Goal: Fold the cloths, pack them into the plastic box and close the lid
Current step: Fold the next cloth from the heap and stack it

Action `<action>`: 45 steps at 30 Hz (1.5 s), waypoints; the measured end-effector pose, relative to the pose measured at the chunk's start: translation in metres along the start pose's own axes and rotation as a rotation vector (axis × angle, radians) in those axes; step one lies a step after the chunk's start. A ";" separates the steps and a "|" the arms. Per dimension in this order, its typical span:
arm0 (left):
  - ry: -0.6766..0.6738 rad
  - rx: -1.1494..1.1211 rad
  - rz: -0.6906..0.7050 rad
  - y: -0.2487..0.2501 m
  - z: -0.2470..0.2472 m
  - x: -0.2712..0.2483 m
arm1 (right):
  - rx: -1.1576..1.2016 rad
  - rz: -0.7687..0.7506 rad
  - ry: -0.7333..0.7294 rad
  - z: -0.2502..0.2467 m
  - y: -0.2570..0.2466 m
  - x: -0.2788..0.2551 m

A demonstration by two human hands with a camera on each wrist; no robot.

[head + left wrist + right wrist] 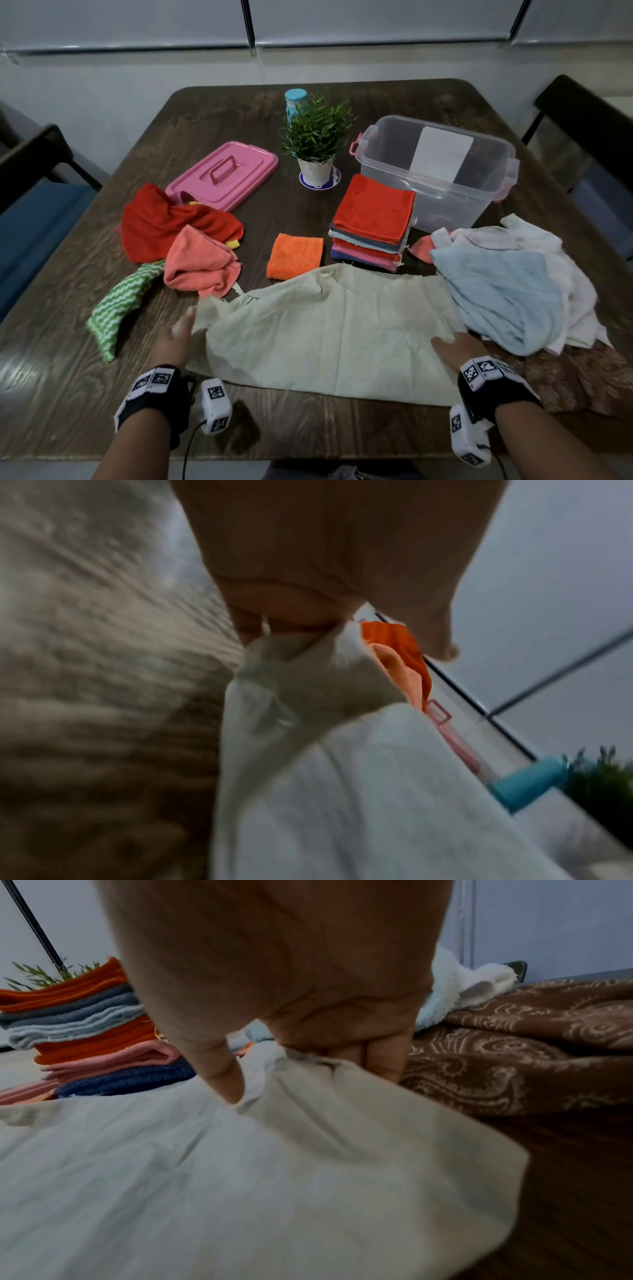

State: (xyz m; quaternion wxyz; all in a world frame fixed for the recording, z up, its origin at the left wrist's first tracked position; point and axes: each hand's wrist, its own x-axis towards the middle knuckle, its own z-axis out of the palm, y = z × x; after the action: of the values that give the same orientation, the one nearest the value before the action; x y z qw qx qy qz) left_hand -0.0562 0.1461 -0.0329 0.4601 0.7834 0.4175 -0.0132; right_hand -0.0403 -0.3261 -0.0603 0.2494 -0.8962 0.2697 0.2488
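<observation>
Between the left hand (176, 337) and the right hand (452, 347) lies a wide beige woven cloth (329, 329) on the dark wooden tabletop (308, 428) — each hand pinches one end. Beyond the right hand stands the clear plastic box (438, 171) — its white label shows no readable writing.

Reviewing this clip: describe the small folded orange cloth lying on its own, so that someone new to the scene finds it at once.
Start at the clear plastic box on the table's far right, then the stack of folded cloths in front of it. Just left of that stack lies the small orange cloth, alone on the dark wood. It is a single folded, nubbly square, brighter orange than the crumpled coral cloth further left.
</observation>
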 end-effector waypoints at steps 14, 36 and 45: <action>0.081 0.092 0.194 0.004 -0.009 -0.001 | -0.169 0.015 0.021 -0.003 0.003 -0.011; -0.060 0.810 0.677 0.000 0.059 -0.023 | -0.069 -0.155 0.160 -0.008 -0.018 0.002; -0.181 0.762 0.639 -0.016 0.070 -0.033 | -0.051 -0.133 0.287 -0.008 -0.001 -0.002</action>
State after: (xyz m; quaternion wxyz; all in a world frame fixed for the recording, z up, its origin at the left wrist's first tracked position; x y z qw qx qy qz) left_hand -0.0627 0.0779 -0.0711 0.1569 0.9801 0.0808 -0.0907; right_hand -0.0386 -0.3291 -0.0531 0.2012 -0.9444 0.2364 0.1080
